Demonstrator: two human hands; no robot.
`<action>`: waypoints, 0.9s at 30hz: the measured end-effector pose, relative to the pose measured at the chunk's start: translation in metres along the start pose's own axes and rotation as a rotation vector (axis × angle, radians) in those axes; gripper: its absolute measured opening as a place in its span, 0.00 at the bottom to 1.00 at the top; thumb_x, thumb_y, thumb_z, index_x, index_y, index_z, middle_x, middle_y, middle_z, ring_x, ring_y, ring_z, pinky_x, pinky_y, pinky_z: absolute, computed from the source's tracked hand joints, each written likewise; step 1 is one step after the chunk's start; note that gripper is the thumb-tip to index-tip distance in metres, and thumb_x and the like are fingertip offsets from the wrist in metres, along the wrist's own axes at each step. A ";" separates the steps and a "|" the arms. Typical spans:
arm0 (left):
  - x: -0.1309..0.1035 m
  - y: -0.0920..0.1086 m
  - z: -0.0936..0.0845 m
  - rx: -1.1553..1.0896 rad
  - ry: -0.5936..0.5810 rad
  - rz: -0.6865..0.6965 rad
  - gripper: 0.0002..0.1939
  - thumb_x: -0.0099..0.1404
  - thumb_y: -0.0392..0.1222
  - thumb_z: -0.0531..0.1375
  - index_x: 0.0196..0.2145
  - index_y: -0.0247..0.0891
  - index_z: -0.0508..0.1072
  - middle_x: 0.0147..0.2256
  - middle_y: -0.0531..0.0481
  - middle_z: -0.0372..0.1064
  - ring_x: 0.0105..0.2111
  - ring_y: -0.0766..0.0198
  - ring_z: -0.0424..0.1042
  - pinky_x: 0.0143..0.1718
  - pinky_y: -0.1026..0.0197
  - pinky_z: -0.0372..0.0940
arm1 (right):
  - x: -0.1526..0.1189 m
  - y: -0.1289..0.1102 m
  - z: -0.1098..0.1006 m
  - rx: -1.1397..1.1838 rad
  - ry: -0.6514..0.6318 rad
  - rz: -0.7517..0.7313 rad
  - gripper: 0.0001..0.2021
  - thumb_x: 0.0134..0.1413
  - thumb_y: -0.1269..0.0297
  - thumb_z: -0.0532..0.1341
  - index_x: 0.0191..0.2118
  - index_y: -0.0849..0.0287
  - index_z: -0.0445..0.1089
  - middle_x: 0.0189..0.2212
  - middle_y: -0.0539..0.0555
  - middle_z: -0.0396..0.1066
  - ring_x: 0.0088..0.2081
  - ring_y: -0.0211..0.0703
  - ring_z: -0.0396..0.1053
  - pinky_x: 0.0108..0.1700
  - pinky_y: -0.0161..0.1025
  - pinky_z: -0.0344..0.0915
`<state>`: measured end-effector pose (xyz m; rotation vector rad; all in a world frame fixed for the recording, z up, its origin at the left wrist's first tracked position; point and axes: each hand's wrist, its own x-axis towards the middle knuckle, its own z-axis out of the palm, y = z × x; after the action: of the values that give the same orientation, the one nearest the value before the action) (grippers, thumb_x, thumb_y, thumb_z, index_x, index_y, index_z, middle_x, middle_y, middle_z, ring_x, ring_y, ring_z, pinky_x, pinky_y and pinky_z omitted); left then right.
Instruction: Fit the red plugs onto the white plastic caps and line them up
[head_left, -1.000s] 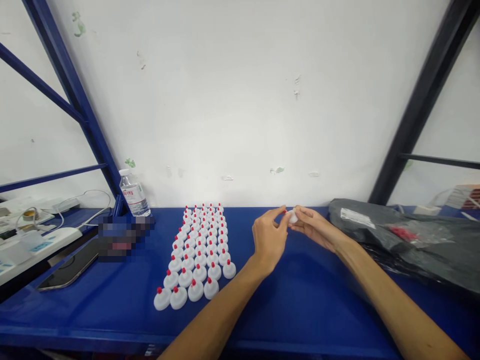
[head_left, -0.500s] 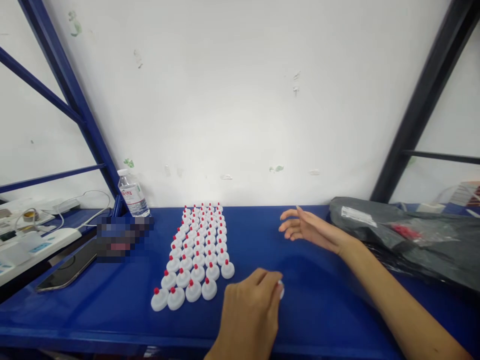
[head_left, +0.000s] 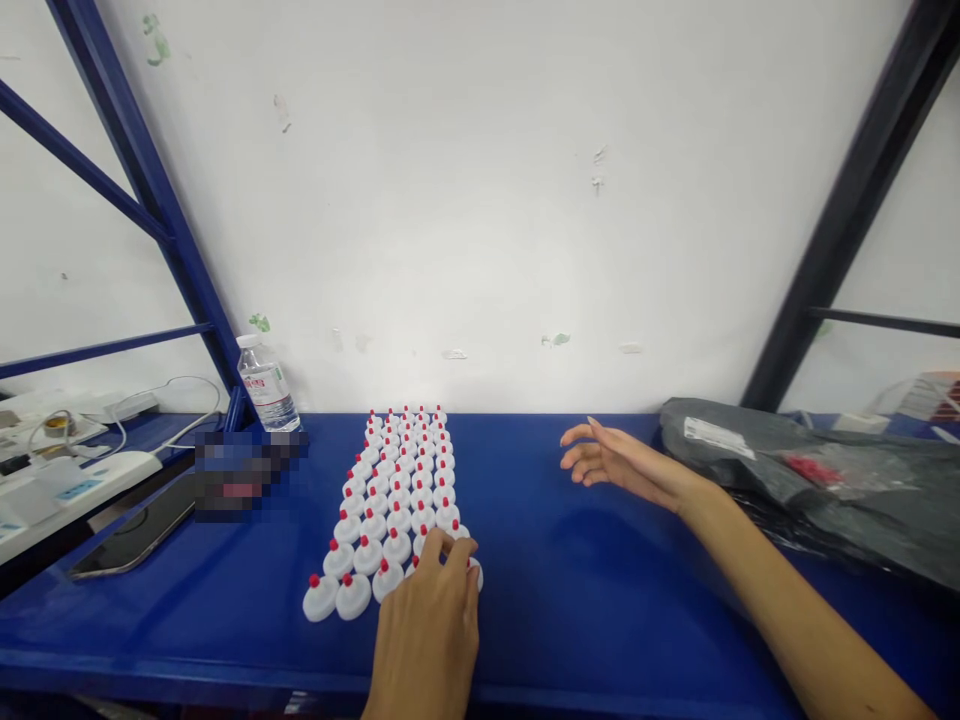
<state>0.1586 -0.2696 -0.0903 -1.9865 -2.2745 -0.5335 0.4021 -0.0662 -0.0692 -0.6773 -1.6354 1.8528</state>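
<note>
Several rows of white dome-shaped bottle caps with red tips stand upright on the blue table, left of centre. At the right end of the front row is my left hand, fingers closed on one more white cap; only the cap's right side and a bit of its red tip show. That hand covers part of the nearest rows. Farther right, my right hand hovers over the table with its fingers apart, holding nothing.
A water bottle stands at the back left, with a phone and a white power strip nearer. On the right lies a dark plastic bag with a clear packet of red pieces on it. A white wall rises behind.
My left hand has moved left with the white cap, from right of the rows to the end of the front row. The right hand has stayed almost in place.
</note>
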 end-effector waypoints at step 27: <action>0.063 -0.048 -0.092 -0.461 0.593 0.037 0.10 0.64 0.45 0.58 0.37 0.42 0.79 0.24 0.55 0.70 0.20 0.67 0.61 0.23 0.64 0.58 | 0.018 0.017 0.010 -0.324 0.436 -0.076 0.23 0.56 0.39 0.61 0.34 0.57 0.74 0.29 0.55 0.75 0.29 0.44 0.71 0.32 0.39 0.65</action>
<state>0.0863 -0.2433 0.0039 -1.6890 -1.8481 -1.5173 0.3811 -0.0617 -0.0851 -1.0560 -1.6441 1.2801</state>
